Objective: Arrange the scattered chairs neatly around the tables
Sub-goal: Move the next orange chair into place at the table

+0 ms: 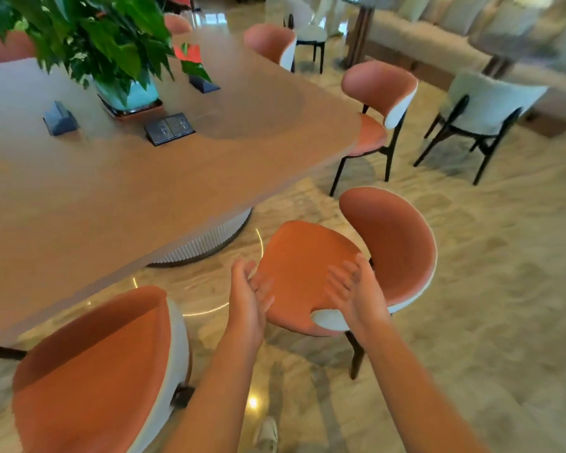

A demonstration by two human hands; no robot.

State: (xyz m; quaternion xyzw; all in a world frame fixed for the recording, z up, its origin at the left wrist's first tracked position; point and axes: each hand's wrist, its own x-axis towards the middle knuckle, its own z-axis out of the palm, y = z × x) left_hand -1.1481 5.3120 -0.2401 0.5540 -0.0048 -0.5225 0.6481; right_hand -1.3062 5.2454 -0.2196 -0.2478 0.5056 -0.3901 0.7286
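Both hands reach toward the orange chair (340, 266), which stands on the floor off the bench's (144, 178) near edge, turned askew. The left hand (250, 297) and right hand (353, 289) are open with fingers straight, holding nothing, flanking the seat, probably to swing it square.

The whole view is soft with motion blur, worst at the upper right, where the pale cushioned bench (415, 44) and the dark-topped side table (517, 49) dissolve into smears; the long tan wooden table (118, 197) runs off the left edge, and its ribbed white pedestal (209, 240) is mostly hidden under the top; the leafy green potted plant (89, 34) is cut by the top edge; the nearest terracotta-upholstered chair with a white shell back (92, 380) is cropped at the bottom, its legs unseen; the left hand (250, 299) and right hand (353, 289) blur at the fingertips, so contact with the terracotta chair seat (303, 266) cannot be told; a white shoe (268, 434) is half cut off below.
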